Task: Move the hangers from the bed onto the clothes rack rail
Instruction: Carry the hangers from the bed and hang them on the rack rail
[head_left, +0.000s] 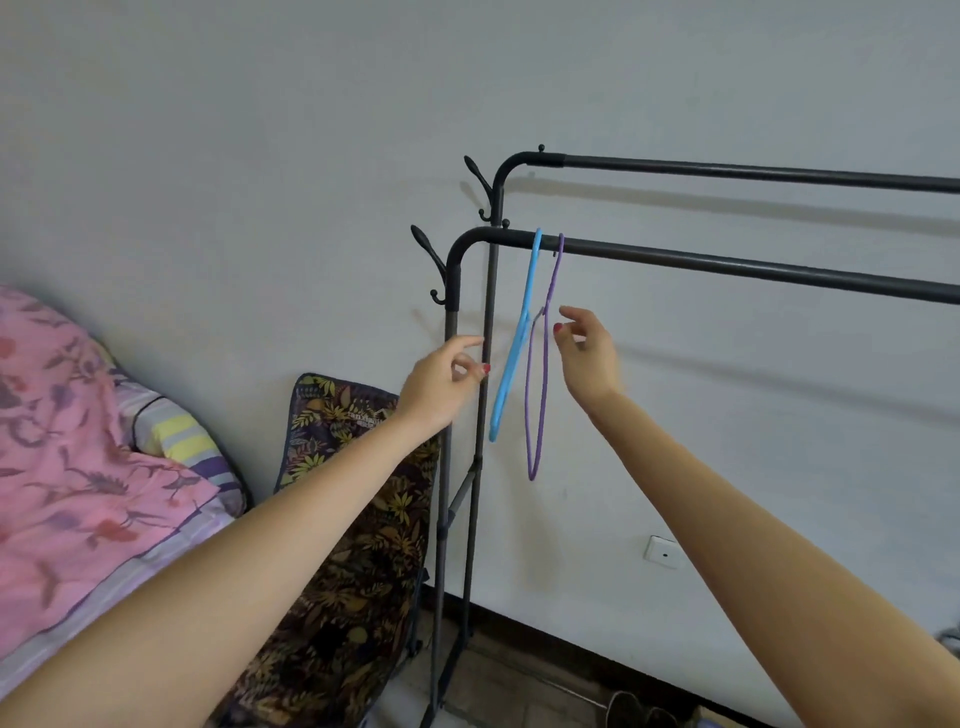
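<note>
At the far left the bed (78, 467) carries a pink flowered cover, with a striped pillow (182, 441) at its head against the wall. Beside it a dark cushion printed with leaves (353, 519) stands on edge, leaning on the wall.

The left hand (441, 379) reaches forward from the lower left, fingers loosely curled and thumb close to the forefinger, with nothing in its grip. It sits just in front of the grey upright post (451, 415) of the clothes rack and just left of the hangers, not touching them.

Two hangers hang from the near rail (727, 265), close to its curved left corner, hooks side by side. The blue hanger (511, 353) is seen nearly edge-on; its long axis runs steeply downward and slants to the left, its lower end lying near the left hand. The purple hanger (537, 395), a thin loop, hangs just to its right, almost straight down, and reaches lower than the blue one.

The right hand (587, 353) is just right of the purple hanger, fingers relaxed and slightly spread, holding nothing; a small gap shows between fingertips and hanger.

The far rail (753, 171) runs parallel behind. A white wall socket (662, 552) sits low on the wall.
</note>
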